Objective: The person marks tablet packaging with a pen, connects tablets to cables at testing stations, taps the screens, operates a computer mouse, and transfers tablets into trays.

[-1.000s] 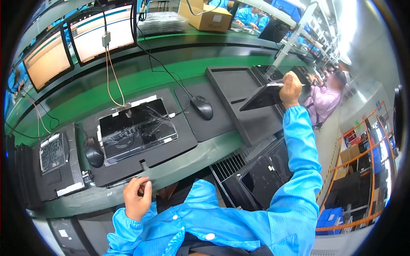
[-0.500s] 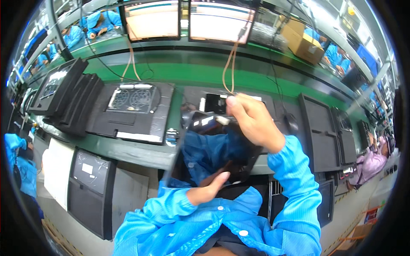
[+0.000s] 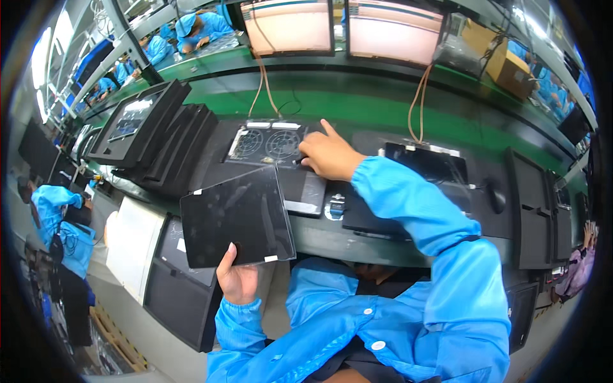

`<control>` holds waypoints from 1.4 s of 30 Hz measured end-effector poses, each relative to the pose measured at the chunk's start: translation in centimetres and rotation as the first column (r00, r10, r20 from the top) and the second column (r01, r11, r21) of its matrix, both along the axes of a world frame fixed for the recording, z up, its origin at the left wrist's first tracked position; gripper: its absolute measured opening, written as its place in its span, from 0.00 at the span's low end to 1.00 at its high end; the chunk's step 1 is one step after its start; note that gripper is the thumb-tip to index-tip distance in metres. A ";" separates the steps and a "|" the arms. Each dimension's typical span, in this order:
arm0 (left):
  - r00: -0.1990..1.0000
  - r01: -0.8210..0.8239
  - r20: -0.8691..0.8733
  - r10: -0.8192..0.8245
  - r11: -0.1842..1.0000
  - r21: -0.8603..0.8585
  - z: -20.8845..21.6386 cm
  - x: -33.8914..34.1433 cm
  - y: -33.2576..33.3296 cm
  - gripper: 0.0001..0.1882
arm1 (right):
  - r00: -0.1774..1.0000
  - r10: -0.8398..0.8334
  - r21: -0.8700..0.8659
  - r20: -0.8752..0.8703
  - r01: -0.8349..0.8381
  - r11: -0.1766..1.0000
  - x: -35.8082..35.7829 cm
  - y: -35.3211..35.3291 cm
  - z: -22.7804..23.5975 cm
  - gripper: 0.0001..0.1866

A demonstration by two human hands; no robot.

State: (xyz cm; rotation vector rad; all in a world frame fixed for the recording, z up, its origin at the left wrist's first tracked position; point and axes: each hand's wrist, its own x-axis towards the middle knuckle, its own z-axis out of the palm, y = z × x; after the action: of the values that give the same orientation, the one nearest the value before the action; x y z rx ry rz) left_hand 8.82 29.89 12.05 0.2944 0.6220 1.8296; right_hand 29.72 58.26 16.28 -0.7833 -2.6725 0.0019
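Panel point(image 3: 234, 216), likely stiff, slick, fragile: favour edges; your left hand point(image 3: 239, 281) grips its lower edge; right hand point(image 3: 331, 154), grip unclear.

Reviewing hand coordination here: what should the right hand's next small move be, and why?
Probably a light pinch on the right edge of the circle-patterned panel: the right hand is at that edge, though contact is unclear, and the left hand holds the dark screen nearer the body.

Left hand point(image 3: 238, 279) partly hidden (behind dark panel point(image 3: 233, 220)); monitors point(image 3: 287, 29) cut off.
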 end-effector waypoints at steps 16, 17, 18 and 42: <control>0.968 0.039 0.242 -0.065 0.993 0.109 -0.8 -0.3 3.6 0.19 | 0.836 0.073 -0.281 -0.545 -0.263 0.923 2.4 -10.2 3.8 0.12; 0.961 0.048 0.265 -0.079 0.991 0.122 -0.8 -0.2 3.7 0.19 | 0.839 0.071 -0.278 -0.539 -0.257 0.925 2.6 -10.3 3.7 0.12; 0.953 0.056 0.288 -0.093 0.989 0.135 -0.8 -0.1 3.7 0.20 | 0.838 0.042 -0.276 -0.544 -0.225 0.934 2.8 -10.3 3.7 0.12; 0.934 0.357 0.017 -0.357 0.934 0.011 0.5 -3.5 14.5 0.13 | 0.959 -0.093 -0.100 -0.267 0.069 0.993 2.1 -7.4 1.8 0.43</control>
State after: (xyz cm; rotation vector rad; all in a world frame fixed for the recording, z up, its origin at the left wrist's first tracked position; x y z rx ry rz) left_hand 5.28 44.42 12.51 0.3696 0.5104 1.4821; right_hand 31.78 50.82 18.07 -0.8533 -2.3937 0.1966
